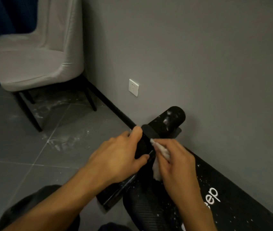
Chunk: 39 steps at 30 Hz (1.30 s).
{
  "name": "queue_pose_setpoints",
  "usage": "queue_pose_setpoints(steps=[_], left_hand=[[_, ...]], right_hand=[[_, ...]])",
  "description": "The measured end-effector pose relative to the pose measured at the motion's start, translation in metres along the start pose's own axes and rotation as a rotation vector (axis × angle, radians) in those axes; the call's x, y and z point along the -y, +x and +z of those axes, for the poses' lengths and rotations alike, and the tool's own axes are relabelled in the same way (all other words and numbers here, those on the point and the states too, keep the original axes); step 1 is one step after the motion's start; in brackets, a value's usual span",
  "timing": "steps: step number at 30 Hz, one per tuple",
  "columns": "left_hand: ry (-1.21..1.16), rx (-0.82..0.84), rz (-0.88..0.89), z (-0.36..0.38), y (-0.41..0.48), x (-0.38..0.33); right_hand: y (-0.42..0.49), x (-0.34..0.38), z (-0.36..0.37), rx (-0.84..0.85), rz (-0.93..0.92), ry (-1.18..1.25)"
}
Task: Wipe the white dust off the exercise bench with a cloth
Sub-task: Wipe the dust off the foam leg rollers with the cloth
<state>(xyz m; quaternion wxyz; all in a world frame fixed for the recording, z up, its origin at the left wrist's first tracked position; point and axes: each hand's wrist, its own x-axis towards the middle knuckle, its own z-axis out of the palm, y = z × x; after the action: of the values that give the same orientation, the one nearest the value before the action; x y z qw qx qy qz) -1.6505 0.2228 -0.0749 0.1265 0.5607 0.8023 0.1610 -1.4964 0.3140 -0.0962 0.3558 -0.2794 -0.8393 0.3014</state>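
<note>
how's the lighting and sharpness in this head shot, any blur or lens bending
Head view: dim, flat indoor light with no hard glare; the whole frame is soft, the chair edges smeared. The wide lens bows the wall and floor tile lines. White dust on the black exercise bench still reads clearly.

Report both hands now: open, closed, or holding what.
Left hand: closed around a black part of the exercise bench.
Right hand: closed on the white cloth, pressed to the bench.
</note>
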Motion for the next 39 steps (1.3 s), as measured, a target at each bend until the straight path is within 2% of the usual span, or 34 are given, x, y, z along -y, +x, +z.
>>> queue_pose_setpoints(steps=[6,11,20,25,30,34,37,39], left_hand=[[-0.014,-0.062,-0.061,-0.001,-0.003,-0.001],[-0.002,-0.064,-0.091,0.003,-0.001,-0.002],[-0.006,-0.016,-0.05,0.0,0.0,-0.004],[-0.075,0.049,-0.045,-0.005,0.003,0.001],[0.007,0.232,0.029,-0.018,0.016,-0.002],[0.068,0.272,0.074,-0.037,0.051,-0.015],[0.116,0.246,0.064,-0.033,0.079,-0.025],[0.067,0.251,0.07,-0.019,0.088,-0.025]], right_hand=[[0.018,-0.007,0.006,-0.08,0.08,0.039],[0.006,0.0,0.008,0.048,-0.02,0.061],[0.043,0.021,0.022,0.115,-0.094,-0.332],[0.004,0.009,0.007,-0.002,0.039,-0.172],[0.023,0.003,-0.005,-0.211,0.19,0.01],[0.06,-0.021,-0.007,-0.244,0.248,-0.012],[0.063,-0.03,0.0,-0.164,0.222,-0.017],[0.051,-0.03,0.002,-0.112,0.177,0.04]])
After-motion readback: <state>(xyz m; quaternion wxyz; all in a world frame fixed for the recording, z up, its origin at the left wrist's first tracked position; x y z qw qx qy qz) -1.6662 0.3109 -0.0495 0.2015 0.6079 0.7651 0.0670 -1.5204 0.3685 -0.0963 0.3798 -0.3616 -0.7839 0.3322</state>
